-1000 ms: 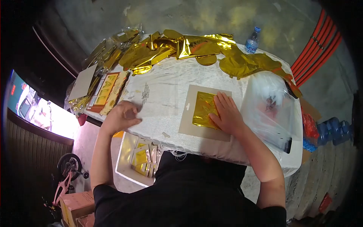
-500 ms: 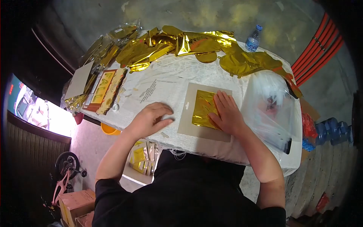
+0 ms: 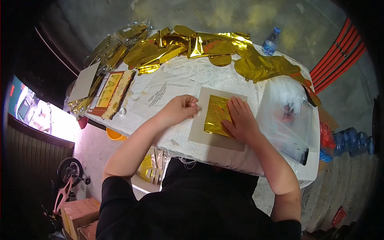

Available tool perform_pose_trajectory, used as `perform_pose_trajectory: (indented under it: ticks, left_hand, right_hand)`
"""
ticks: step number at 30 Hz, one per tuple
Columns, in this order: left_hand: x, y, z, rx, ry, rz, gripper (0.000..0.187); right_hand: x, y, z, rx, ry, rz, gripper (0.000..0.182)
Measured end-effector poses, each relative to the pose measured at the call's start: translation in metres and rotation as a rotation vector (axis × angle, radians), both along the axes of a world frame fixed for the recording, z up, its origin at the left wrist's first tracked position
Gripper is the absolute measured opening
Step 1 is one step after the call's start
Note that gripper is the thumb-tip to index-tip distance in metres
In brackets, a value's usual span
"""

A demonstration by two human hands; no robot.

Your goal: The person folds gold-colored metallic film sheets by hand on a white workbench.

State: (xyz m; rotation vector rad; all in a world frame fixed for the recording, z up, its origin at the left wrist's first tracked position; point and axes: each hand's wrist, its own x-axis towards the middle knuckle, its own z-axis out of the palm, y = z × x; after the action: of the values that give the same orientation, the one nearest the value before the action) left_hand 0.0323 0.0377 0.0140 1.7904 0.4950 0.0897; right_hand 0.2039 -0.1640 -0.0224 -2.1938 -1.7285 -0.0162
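Note:
A folded square of gold foil (image 3: 216,114) lies on a grey-beige card (image 3: 202,134) in front of me. My right hand (image 3: 243,122) rests flat over the foil's right side, fingers stretched out and thumb on its lower part. At the card's left edge, by its hang hole, is my left hand (image 3: 182,110), its fingers curled and thumb and fingertips drawn together. What those fingertips hold, if anything, is too small to make out. Right of the card lies a stack of clear plastic bags (image 3: 280,112).
Flattened gold foil balloons (image 3: 184,46) line the table's far edge, with a water bottle (image 3: 270,42) behind. Printed cards (image 3: 108,94), packaged foil (image 3: 108,50) and a blank card (image 3: 84,82) lie at left. Below the table's near edge stands a box of packets (image 3: 150,170).
My left hand has moved right and slightly away from me to the card's left edge, and its fingers have closed together. The right hand stays on the foil.

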Motion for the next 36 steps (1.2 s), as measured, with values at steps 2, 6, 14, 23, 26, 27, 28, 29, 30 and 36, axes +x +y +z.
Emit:
perform_pose_trajectory:
  ticks: [2, 6, 14, 23, 26, 27, 28, 29, 30, 36]
  left_hand:
    - [0.002, 0.003, 0.001, -0.142, 0.018, 0.016, 0.037]
    - [0.003, 0.010, -0.004, -0.353, 0.029, 0.090, 0.037]
    - [0.004, 0.014, 0.004, -0.636, 0.024, 0.201, 0.028]
    - [0.013, -0.002, -0.015, 0.181, -0.001, 0.014, 0.034]
    - [0.013, 0.002, -0.015, 0.201, -0.024, 0.046, 0.034]
    - [0.013, 0.004, -0.013, 0.200, -0.025, 0.044, 0.034]
    - [0.012, 0.006, -0.009, 0.216, -0.006, 0.060, 0.031]
    - [0.011, 0.009, -0.007, 0.232, 0.014, 0.076, 0.028]
    - [0.011, 0.012, -0.010, 0.231, 0.016, 0.076, 0.028]
    - [0.000, 0.008, -0.008, 0.884, -0.008, 0.265, 0.024]
  right_hand:
    - [-0.001, 0.000, 0.001, -0.003, 0.001, -0.002, 0.068]
    - [0.000, 0.000, 0.001, -0.005, 0.002, 0.000, 0.069]
    - [-0.001, 0.001, 0.002, 0.001, -0.014, 0.005, 0.068]
    - [-0.003, 0.002, 0.006, -0.046, -0.023, -0.014, 0.069]
    - [-0.005, 0.008, 0.004, -0.049, -0.028, -0.020, 0.069]
    - [-0.007, 0.010, 0.003, -0.043, -0.031, -0.015, 0.069]
    - [-0.008, 0.013, 0.002, -0.044, -0.030, -0.017, 0.069]
    - [-0.010, 0.017, 0.000, -0.032, -0.024, -0.018, 0.068]
    - [-0.011, 0.020, -0.002, -0.018, -0.018, -0.016, 0.068]
    - [-0.014, 0.023, -0.005, 0.029, -0.009, -0.048, 0.069]
